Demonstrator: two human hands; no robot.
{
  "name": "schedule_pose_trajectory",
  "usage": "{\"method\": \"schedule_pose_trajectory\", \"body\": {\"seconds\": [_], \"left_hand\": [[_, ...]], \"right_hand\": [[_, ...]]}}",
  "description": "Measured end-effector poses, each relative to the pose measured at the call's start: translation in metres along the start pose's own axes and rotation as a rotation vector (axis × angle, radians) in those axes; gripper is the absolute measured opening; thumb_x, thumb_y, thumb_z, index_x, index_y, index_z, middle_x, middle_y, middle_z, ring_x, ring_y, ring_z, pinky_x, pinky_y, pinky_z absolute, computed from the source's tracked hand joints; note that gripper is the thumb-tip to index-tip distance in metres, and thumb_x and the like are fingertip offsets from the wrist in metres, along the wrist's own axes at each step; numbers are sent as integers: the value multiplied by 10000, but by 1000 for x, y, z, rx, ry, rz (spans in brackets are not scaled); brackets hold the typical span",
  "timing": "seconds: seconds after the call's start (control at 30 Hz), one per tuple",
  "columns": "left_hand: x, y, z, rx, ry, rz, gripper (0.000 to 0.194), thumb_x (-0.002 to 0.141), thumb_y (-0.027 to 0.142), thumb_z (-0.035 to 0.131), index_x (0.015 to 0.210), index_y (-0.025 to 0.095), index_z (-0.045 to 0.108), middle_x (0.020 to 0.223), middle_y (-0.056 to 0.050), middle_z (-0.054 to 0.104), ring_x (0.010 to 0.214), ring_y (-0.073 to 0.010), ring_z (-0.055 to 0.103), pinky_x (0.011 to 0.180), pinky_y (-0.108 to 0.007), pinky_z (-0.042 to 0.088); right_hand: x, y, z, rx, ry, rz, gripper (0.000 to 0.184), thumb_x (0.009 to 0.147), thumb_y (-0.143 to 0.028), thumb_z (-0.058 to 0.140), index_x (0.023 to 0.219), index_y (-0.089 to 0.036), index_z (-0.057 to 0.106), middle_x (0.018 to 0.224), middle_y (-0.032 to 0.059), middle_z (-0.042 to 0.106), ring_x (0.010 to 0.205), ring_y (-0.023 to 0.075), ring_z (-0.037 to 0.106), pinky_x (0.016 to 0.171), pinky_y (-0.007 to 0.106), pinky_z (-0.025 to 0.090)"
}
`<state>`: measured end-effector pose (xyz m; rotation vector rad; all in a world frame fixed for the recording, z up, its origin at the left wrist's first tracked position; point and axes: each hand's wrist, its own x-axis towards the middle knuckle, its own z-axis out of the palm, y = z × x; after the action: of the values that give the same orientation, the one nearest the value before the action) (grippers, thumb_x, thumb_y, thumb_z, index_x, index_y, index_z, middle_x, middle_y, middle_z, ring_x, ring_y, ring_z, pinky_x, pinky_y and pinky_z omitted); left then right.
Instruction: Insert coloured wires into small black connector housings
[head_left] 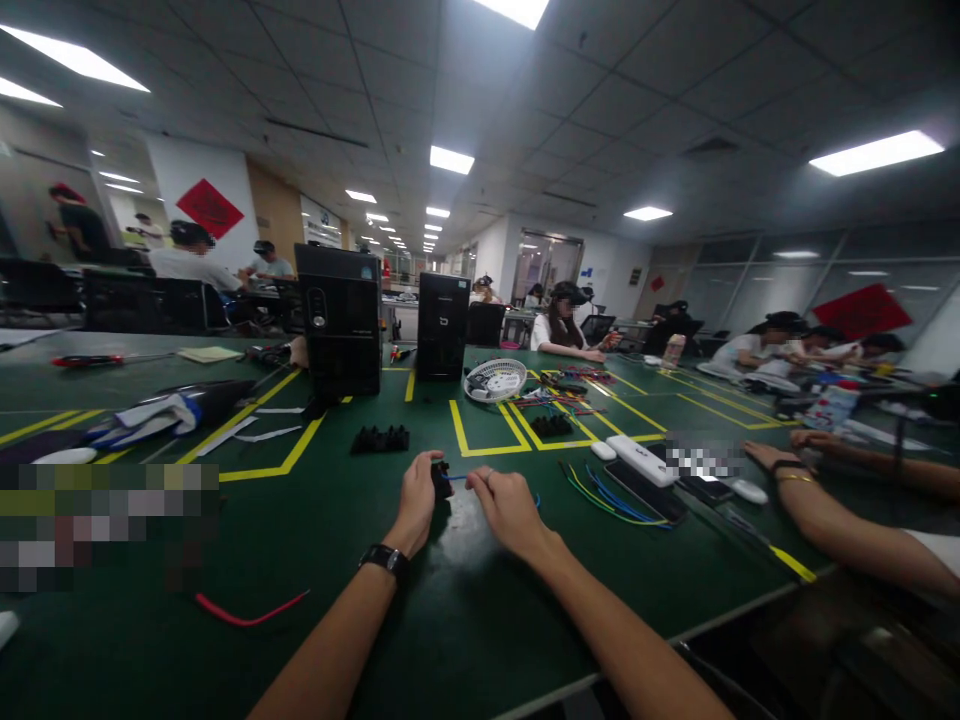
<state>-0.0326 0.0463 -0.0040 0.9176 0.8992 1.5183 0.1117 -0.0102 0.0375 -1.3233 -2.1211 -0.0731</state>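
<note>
My left hand (417, 502), with a black watch on its wrist, grips a small black block (441, 480) that looks like a terminal block. Between the pinched fingers of my right hand (508, 508) runs a blue wire (456, 478). Its left end meets the block's side; whether it sits inside cannot be made out. A piece of the wire shows again past the right hand. Two similar black blocks lie farther back, one at the left (380, 439) and another at the right (551, 426). Loose blue and yellow-green wires (611, 498) are spread right of my hands.
Two black computer towers (341, 320) stand at the back, near a round white basket (495, 380). A bundle of coloured wires (562, 400) lies beside it. A red wire (251, 620) rests front left. At right are a white power strip (641, 460) and another person's hand (772, 458).
</note>
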Motion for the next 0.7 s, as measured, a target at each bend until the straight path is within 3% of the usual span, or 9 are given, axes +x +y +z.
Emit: {"method": "schedule_pose_trajectory", "body": {"seconds": [0.13, 0.27, 0.43, 0.6, 0.7], "left_hand": [[1, 1, 4, -220, 107, -127, 202, 775, 321, 511, 919, 179, 518, 646, 13, 542, 498, -115, 544, 456, -236, 454], [3, 0, -2, -301, 186, -135, 165, 742, 258, 511, 893, 200, 479, 609, 28, 537, 461, -118, 526, 437, -237, 435], [2, -2, -4, -224, 179, -103, 166, 749, 299, 507, 880, 196, 507, 645, 19, 544, 503, -114, 532, 459, -222, 425], [-3, -6, 5, -28, 139, 60, 162, 766, 325, 513, 794, 177, 573, 664, 24, 523, 547, -88, 493, 470, -174, 374], [-2, -8, 6, -159, 151, -26, 166, 751, 330, 539, 803, 172, 552, 644, 29, 520, 528, -88, 493, 469, -180, 375]], "right_hand": [[-8, -6, 13, -148, -116, -55, 283, 970, -293, 370, 883, -193, 619, 741, 49, 705, 654, 160, 662, 613, 221, 383], [-14, -15, 27, -277, -223, -153, 299, 962, -326, 371, 865, -189, 618, 671, 63, 688, 574, 172, 636, 558, 239, 353], [-9, -14, 22, -210, -164, -104, 322, 968, -308, 359, 832, -190, 626, 673, 46, 684, 588, 157, 630, 575, 232, 350], [2, -4, 0, 33, -8, 61, 428, 994, -304, 296, 740, -183, 619, 712, 17, 681, 663, 118, 632, 631, 196, 358], [0, -4, 1, -69, -50, 75, 424, 992, -315, 292, 774, -177, 629, 720, 37, 688, 651, 132, 633, 614, 208, 351]]}}
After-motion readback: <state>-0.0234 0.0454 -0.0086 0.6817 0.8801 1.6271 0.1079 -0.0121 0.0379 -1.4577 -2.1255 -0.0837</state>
